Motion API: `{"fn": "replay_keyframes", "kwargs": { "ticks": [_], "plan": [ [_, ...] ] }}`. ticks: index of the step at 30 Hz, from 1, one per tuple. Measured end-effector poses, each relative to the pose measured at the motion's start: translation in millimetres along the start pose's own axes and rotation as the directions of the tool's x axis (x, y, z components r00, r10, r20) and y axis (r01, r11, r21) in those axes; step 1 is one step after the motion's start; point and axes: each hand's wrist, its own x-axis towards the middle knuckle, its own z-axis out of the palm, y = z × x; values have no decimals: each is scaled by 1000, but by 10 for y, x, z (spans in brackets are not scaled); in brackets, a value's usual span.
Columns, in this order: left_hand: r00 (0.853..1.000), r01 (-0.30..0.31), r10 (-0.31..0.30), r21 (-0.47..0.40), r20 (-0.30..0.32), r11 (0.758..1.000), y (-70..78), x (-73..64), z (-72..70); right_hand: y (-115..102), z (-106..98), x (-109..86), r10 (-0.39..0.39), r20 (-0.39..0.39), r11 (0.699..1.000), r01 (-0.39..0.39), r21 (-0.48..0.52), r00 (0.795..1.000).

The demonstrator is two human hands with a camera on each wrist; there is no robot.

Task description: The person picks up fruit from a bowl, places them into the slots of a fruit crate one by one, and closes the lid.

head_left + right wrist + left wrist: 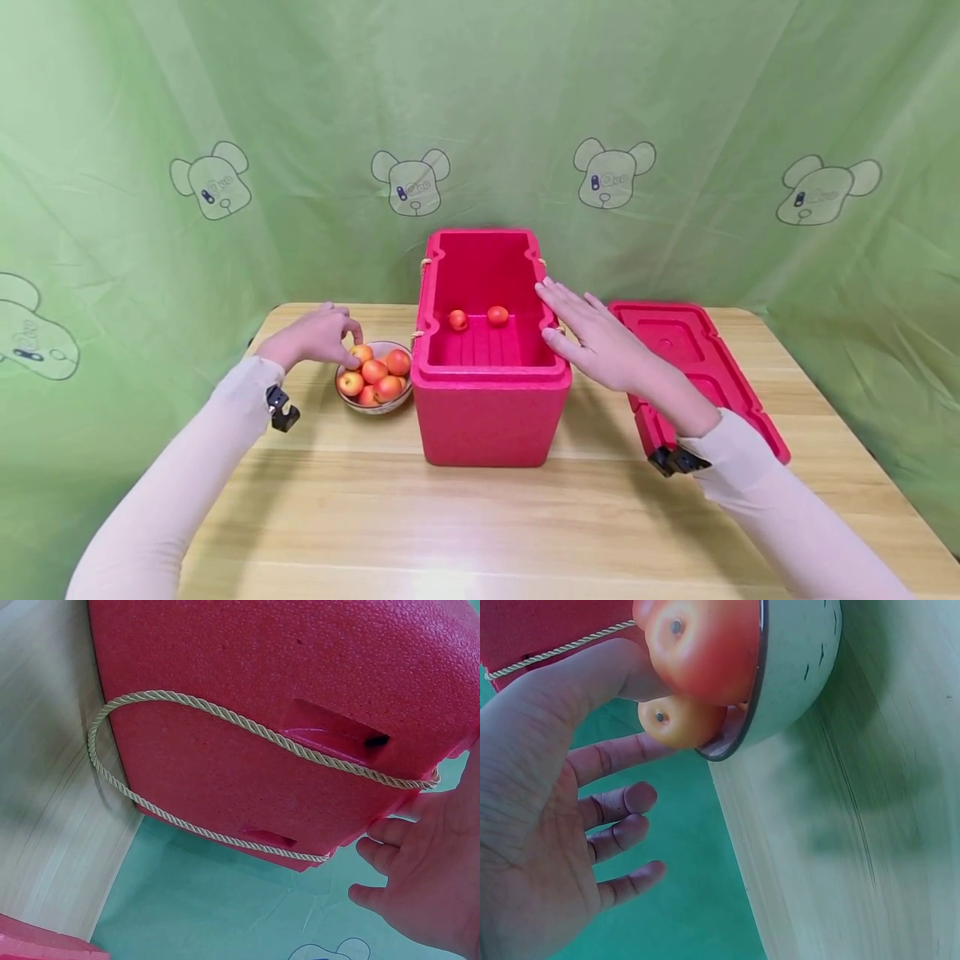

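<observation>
My left hand reaches over the far left side of a bowl of several red-and-yellow apples. Thumb and index finger close round a yellowish apple at the rim, the other fingers held off it; a bigger red apple partly hides the thumb tip. Right of the bowl stands a lidless red foam box with two apples, one at the left and one at the right, inside. On its right rim rests my right hand, fingers straight.
A red lid lies on the wooden table to the right of the box. Twisted rope handles hang on the box's sides. Behind the table hangs a green curtain printed with bear heads.
</observation>
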Motion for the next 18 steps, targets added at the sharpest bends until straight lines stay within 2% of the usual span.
{"fn": "replay_keyframes", "kwargs": {
  "ticks": [14,18],
  "plan": [
    [999,13,-12,-3,31,1000,67,53,-11,8,23,-5,18,0,1000,-18,24,1000],
    [999,-4,3,6,33,1000,86,63,-14,7,24,-9,19,-6,999,-19,27,1000]
  ]
}}
